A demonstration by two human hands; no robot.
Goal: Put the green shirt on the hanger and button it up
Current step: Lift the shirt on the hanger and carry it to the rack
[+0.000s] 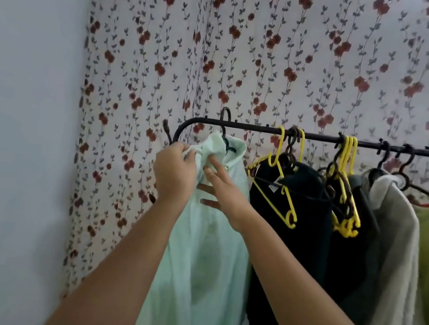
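Green shirt hanging lengthwise below the hanger — left hand gripping it nearest, right hand flat-fingered just lower.

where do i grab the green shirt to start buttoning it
Probably the front edge just below the collar, pinched from the near side: the green shirt hangs from the dark hanger there, while the rest drapes loose. The left hand grips near that spot.

Left hand pinches the hanging green shirt at its collar; right hand touches it.
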